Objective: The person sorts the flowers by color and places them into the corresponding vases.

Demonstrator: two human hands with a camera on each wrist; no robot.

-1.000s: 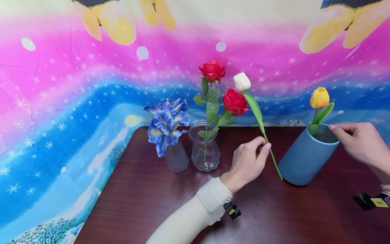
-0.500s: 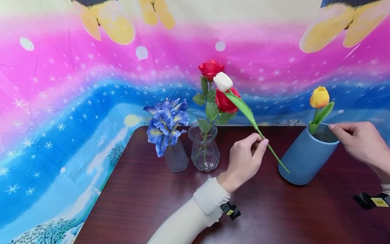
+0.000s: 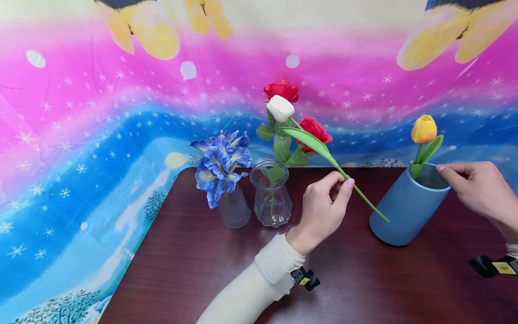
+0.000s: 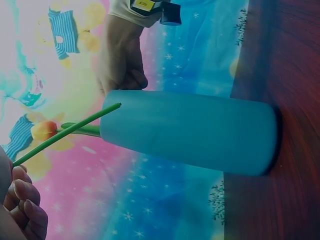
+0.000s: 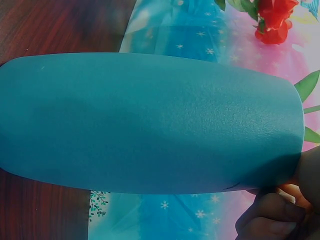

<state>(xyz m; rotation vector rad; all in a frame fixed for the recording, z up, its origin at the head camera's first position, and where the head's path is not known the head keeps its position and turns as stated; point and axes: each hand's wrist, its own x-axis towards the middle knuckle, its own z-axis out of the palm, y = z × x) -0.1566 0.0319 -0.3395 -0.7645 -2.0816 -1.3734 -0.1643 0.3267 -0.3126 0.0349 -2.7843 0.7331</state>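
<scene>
My left hand [image 3: 323, 211] pinches the green stem of a white tulip [image 3: 281, 108] between thumb and fingers. The tulip slants, its bloom up to the left in front of the red roses [image 3: 313, 132] and its stem's end overlapping the blue vase [image 3: 398, 211] in the head view. In the left wrist view the stem's tip [image 4: 119, 105] shows over the vase's upper wall. With thumb and fingers my right hand [image 3: 479, 191] grips the vase's rim at its right side. A yellow-orange tulip [image 3: 424, 129] stands inside that vase, the lower stem hidden by the wall.
Left of my left hand stands a clear glass vase [image 3: 273, 207] holding the roses. Beside it a frosted vase [image 3: 234, 209] bears blue irises [image 3: 222, 164]. All the vases are on a dark wooden table [image 3: 194, 265], with a printed cloth [image 3: 121, 90] behind.
The white tulip has tilted further left, its bloom swinging across the roses and its stem's end rising toward the right. My left hand has shifted slightly up and left. The right hand stays put.
</scene>
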